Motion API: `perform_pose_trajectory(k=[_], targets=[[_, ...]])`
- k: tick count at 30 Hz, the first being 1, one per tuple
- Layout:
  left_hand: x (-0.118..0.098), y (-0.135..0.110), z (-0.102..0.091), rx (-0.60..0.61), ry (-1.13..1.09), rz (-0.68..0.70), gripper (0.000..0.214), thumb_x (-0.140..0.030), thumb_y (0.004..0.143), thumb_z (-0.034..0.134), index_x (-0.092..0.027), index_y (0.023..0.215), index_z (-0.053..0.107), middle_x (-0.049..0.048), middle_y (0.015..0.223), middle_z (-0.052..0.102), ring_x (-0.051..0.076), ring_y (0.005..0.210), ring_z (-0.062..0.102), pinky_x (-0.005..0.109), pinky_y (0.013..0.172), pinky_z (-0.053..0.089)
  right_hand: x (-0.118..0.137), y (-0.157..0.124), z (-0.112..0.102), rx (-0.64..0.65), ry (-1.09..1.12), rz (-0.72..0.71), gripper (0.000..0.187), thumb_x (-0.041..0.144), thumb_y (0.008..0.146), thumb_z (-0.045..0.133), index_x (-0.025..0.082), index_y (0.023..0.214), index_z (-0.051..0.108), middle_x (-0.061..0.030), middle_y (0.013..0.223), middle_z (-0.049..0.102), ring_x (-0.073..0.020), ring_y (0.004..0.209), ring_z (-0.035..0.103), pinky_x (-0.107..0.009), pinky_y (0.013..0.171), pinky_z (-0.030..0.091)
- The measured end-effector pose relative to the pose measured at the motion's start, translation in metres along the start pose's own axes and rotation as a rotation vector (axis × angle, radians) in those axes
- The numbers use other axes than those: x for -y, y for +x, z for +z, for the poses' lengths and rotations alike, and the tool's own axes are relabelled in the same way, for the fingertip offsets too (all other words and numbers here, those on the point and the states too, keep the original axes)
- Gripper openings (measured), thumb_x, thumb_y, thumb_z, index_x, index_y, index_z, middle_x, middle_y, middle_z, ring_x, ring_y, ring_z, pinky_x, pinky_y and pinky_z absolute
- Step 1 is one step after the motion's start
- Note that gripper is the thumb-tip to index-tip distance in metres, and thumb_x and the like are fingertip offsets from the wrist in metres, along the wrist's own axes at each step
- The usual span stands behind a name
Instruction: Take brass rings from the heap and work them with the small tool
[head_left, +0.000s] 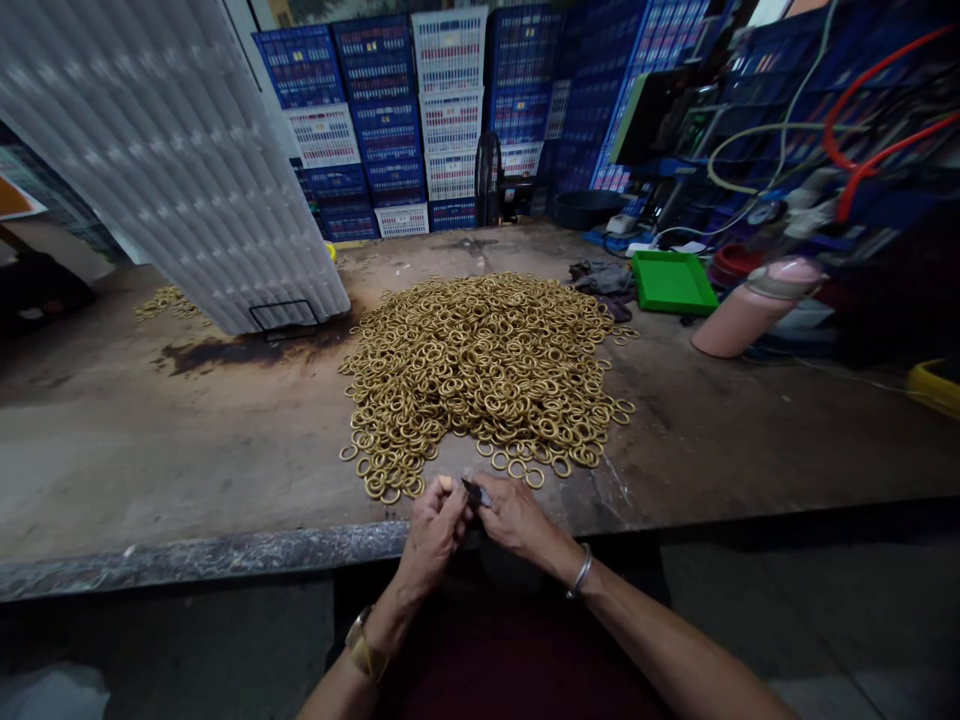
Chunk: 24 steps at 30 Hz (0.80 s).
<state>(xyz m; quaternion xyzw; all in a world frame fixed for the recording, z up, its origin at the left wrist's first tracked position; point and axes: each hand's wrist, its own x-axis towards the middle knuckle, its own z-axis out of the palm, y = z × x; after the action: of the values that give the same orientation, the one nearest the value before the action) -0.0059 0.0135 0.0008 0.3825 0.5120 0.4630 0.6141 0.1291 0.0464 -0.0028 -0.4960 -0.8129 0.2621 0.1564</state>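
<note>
At the front edge of the table, my left hand (pixel 436 520) is closed in a pinch. Whatever lies between its fingertips is too small and covered to make out. My right hand (pixel 519 515) is wrapped round a small knife (pixel 475 491), whose dark pointed blade is directed at the left fingertips. The hands almost touch each other. Just beyond them spreads a large heap of brass-coloured metal rings (pixel 487 360), with several loose rings along its near edge. A watch sits on my left wrist and a bangle on my right.
A tall stack of white corrugated trays (pixel 217 170) stands left on the table (pixel 247 450). A green tray (pixel 673 282), a pink cylinder (pixel 757 308) and hoses are at the right. Blue and white crates (pixel 382 90) are piled behind, with a black fan (pixel 489 180).
</note>
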Motion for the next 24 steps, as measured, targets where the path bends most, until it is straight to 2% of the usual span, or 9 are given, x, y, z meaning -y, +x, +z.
perform_pose_trajectory(k=[5, 9, 12, 14, 18, 21, 24], targets=[[0.006, 0.001, -0.005, 0.007, 0.038, 0.093, 0.034, -0.050, 0.074, 0.056, -0.018, 0.067, 0.047, -0.0058, 0.053, 0.046, 0.004, 0.041, 0.035, 0.017, 0.039, 0.026, -0.001, 0.005, -0.005, 0.127, -0.038, -0.027, 0.016, 0.016, 0.074, 0.043, 0.019, 0.078, 0.058, -0.0018, 0.065, 0.060, -0.0123, 0.057, 0.049, -0.022, 0.052, 0.027], [0.004, -0.006, -0.005, 0.051, 0.032, 0.071, 0.033, -0.047, 0.075, 0.057, -0.017, 0.068, 0.046, -0.0046, 0.055, 0.049, 0.004, 0.041, 0.036, 0.016, 0.039, 0.025, -0.001, 0.007, -0.010, 0.170, -0.111, 0.006, 0.021, 0.015, 0.074, 0.042, 0.019, 0.083, 0.061, -0.0037, 0.071, 0.063, -0.0137, 0.063, 0.054, -0.023, 0.054, 0.028], [-0.007, -0.014, -0.003, 0.118, -0.063, 0.050, 0.030, -0.045, 0.075, 0.058, -0.018, 0.070, 0.046, -0.0042, 0.056, 0.052, 0.004, 0.039, 0.037, 0.016, 0.037, 0.025, -0.002, 0.007, -0.011, 0.123, -0.184, 0.048, 0.022, 0.016, 0.076, 0.043, 0.019, 0.089, 0.060, -0.0042, 0.076, 0.064, -0.0144, 0.068, 0.056, -0.023, 0.057, 0.029], [-0.013, -0.016, -0.001, 0.149, -0.182, 0.035, 0.029, -0.044, 0.076, 0.058, -0.018, 0.071, 0.046, -0.0032, 0.060, 0.054, 0.004, 0.039, 0.038, 0.016, 0.036, 0.026, -0.004, 0.007, -0.012, 0.046, -0.228, 0.092, 0.021, 0.016, 0.077, 0.043, 0.019, 0.091, 0.058, -0.0048, 0.079, 0.065, -0.0150, 0.070, 0.057, -0.024, 0.059, 0.030], [-0.014, -0.011, -0.003, 0.128, -0.359, -0.045, 0.025, -0.038, 0.077, 0.058, -0.016, 0.070, 0.049, 0.0012, 0.073, 0.058, 0.004, 0.043, 0.039, 0.016, 0.035, 0.027, -0.014, 0.010, -0.017, -0.137, -0.317, 0.211, 0.017, 0.017, 0.080, 0.044, 0.018, 0.093, 0.055, -0.0059, 0.086, 0.066, -0.0169, 0.077, 0.060, -0.025, 0.062, 0.031], [-0.010, -0.004, -0.004, 0.085, -0.432, -0.045, 0.022, -0.033, 0.075, 0.060, -0.015, 0.069, 0.047, 0.0034, 0.076, 0.060, 0.006, 0.045, 0.043, 0.017, 0.036, 0.029, -0.022, 0.015, -0.020, -0.150, -0.387, 0.237, 0.015, 0.022, 0.081, 0.047, 0.020, 0.094, 0.054, -0.0060, 0.088, 0.066, -0.0181, 0.077, 0.061, -0.025, 0.059, 0.029], [-0.007, -0.001, -0.003, 0.062, -0.504, -0.064, 0.018, -0.029, 0.072, 0.060, -0.017, 0.079, 0.049, 0.0023, 0.071, 0.061, 0.008, 0.044, 0.046, 0.018, 0.036, 0.030, -0.025, 0.020, -0.021, -0.111, -0.412, 0.242, 0.013, 0.023, 0.082, 0.047, 0.020, 0.093, 0.054, -0.0051, 0.086, 0.067, -0.0180, 0.075, 0.062, -0.025, 0.057, 0.028]])
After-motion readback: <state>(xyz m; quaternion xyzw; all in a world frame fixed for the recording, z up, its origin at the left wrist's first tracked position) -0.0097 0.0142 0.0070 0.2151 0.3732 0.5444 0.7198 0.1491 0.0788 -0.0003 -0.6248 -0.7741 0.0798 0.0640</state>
